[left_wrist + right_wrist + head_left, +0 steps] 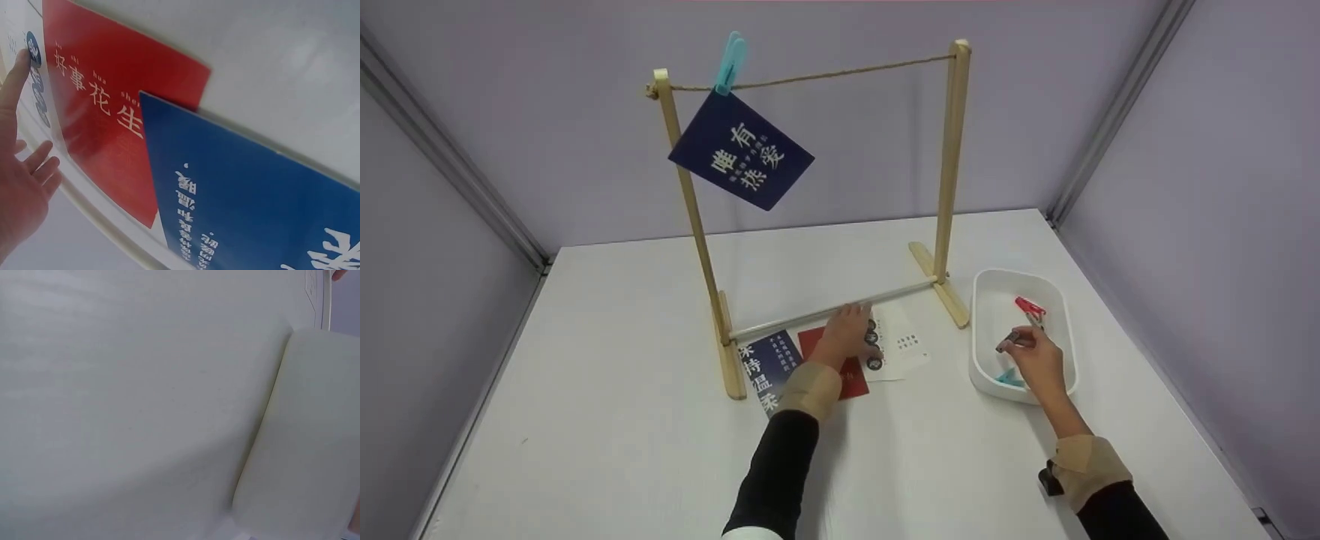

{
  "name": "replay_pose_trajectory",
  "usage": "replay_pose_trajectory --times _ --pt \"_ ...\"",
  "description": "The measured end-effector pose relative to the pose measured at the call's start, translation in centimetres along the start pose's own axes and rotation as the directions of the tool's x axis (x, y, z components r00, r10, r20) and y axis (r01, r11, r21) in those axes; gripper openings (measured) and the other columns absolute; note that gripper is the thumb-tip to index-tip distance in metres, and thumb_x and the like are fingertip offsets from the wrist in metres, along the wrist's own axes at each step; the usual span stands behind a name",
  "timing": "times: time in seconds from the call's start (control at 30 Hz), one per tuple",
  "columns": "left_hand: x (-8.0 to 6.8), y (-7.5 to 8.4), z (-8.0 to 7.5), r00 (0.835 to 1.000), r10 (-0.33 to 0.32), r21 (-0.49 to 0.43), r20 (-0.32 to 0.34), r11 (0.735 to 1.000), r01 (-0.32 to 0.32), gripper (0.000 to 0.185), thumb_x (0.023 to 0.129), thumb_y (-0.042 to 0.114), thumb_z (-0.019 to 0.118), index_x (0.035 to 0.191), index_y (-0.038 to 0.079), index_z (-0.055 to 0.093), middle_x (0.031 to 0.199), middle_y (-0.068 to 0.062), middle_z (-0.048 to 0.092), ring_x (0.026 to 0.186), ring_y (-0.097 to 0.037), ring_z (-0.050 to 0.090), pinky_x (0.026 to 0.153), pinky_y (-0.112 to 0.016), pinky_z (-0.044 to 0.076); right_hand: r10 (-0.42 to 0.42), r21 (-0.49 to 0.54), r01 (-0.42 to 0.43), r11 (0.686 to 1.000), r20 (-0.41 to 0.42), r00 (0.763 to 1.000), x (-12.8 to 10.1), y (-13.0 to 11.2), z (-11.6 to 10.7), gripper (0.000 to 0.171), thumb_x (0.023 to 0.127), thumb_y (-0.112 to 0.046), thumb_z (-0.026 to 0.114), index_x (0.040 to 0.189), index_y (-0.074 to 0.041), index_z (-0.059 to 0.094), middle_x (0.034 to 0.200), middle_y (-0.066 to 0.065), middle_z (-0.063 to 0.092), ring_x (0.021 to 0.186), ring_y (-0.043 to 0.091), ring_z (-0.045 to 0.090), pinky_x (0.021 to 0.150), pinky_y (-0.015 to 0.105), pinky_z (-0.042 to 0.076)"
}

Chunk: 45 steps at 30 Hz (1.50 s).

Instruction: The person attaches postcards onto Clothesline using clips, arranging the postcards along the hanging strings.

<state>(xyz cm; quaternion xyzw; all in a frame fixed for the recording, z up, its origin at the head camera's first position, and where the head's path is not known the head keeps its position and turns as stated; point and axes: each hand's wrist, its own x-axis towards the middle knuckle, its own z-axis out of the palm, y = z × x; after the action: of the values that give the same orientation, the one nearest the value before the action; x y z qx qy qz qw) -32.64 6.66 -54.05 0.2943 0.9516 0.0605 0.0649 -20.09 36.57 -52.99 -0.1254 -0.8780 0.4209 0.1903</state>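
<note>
Head view: right hand (1041, 365) pinching a dark grey clip (1007, 343)

We are seeing the clip within the white tub's (1072, 349) outline, its long axis slanting from lower left to upper right; which end is the mouth, we cannot tell. The left hand (844, 339) is extending loosely spread fingers over a white card (892, 367).

The far-right post (951, 165) looks like smooth wood, the cord (840, 73) rough fibre, the red card (855, 381) smooth paper, the right-hand tub (1008, 391) and red clip (1030, 306) plastic.
</note>
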Motion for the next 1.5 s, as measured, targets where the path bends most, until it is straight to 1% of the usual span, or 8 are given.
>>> replay_pose_trajectory --times 0.17,0.43,0.7,1.0,1.17,1.27,1.4,1.5 --pt "0.1 0.0 0.1 0.999 -0.027 0.065 0.027 0.998 0.025 0.102 0.070 0.060 0.068 0.142 0.002 0.025 0.135 -0.016 0.039 0.126 -0.028 0.033 0.105 -0.038 0.025 0.018 -0.003 -0.018 1.000 0.024 1.000 0.0 0.0 0.2 0.030 0.083 -0.008 0.069 0.107 0.004 0.056 0.098 0.020 0.063 0.095 0.030 0.060 0.067 0.008 0.041" --pt "0.5 -0.2 0.0 0.998 -0.037 0.020 -0.057 0.999 0.039 0.105 0.066 0.057 0.073 0.143 0.003 0.025 0.126 -0.016 0.041 0.119 -0.029 0.037 0.102 -0.038 0.030 0.017 -0.006 -0.017 1.000 0.018 1.000 0.0 0.0 0.3 0.030 0.082 -0.008 0.069 0.107 0.003 0.056 0.097 0.018 0.064 0.093 0.028 0.061 0.067 0.010 0.043" --pt "1.0 0.6 -3.0 0.986 -0.081 -0.242 -0.143 0.969 0.044 0.054 0.083 0.025 0.070 0.129 0.005 0.050 0.120 -0.009 0.045 0.109 -0.020 0.045 0.093 -0.031 0.041 0.016 -0.015 -0.016 1.000 0.018 1.000 0.0 0.1 0.1 0.028 0.083 -0.007 0.068 0.107 0.003 0.057 0.096 0.018 0.064 0.093 0.028 0.061 0.069 0.010 0.041" --pt "0.5 0.6 -7.0 0.992 -0.077 -0.639 -0.103 0.769 -0.007 0.023 0.086 0.013 0.063 0.109 0.009 0.065 0.102 0.000 0.061 0.092 -0.013 0.058 0.080 -0.024 0.047 0.001 -0.015 -0.001 1.000 0.005 1.000 0.2 -0.1 -0.2 0.030 0.081 -0.008 0.070 0.106 0.003 0.058 0.095 0.019 0.064 0.092 0.029 0.061 0.067 0.010 0.041" --pt "-0.1 0.3 -8.4 0.977 -0.071 -0.742 -0.199 0.663 -0.103 0.020 0.086 0.009 0.064 0.105 0.003 0.063 0.096 -0.004 0.062 0.083 -0.014 0.060 0.072 -0.021 0.049 0.011 -0.014 -0.011 1.000 0.014 1.000 0.2 0.0 -0.2 0.030 0.082 -0.011 0.070 0.106 0.003 0.058 0.095 0.018 0.064 0.091 0.028 0.061 0.065 0.008 0.041" --pt "-0.6 0.1 -9.2 0.950 -0.114 -0.791 -0.290 0.587 -0.171 0.020 0.085 0.008 0.065 0.103 0.000 0.061 0.097 -0.008 0.063 0.085 -0.017 0.060 0.073 -0.023 0.050 0.027 0.000 -0.027 1.000 0.028 0.999 0.3 -0.1 -0.3 0.031 0.083 -0.013 0.070 0.107 0.003 0.058 0.096 0.018 0.064 0.091 0.025 0.061 0.065 0.009 0.042" --pt "-1.3 -0.2 -10.4 0.892 -0.207 -0.860 -0.402 0.420 -0.290 0.020 0.085 0.004 0.065 0.102 -0.003 0.057 0.097 -0.011 0.062 0.087 -0.019 0.060 0.075 -0.026 0.050 0.044 0.055 -0.047 0.997 0.053 0.998 0.8 -0.7 -0.8 0.032 0.084 -0.014 0.068 0.109 0.003 0.057 0.103 0.019 0.061 0.093 0.019 0.062 0.068 0.008 0.044" --pt "-2.0 -0.3 -11.5 0.853 -0.291 -0.896 -0.432 0.249 -0.368 0.021 0.085 0.001 0.064 0.102 -0.005 0.053 0.098 -0.014 0.061 0.089 -0.022 0.061 0.078 -0.029 0.050 0.044 0.103 -0.051 0.993 0.066 0.997 1.7 -2.2 -1.4 0.035 0.085 -0.015 0.067 0.112 0.004 0.056 0.110 0.019 0.058 0.092 0.008 0.060 0.072 0.009 0.044"
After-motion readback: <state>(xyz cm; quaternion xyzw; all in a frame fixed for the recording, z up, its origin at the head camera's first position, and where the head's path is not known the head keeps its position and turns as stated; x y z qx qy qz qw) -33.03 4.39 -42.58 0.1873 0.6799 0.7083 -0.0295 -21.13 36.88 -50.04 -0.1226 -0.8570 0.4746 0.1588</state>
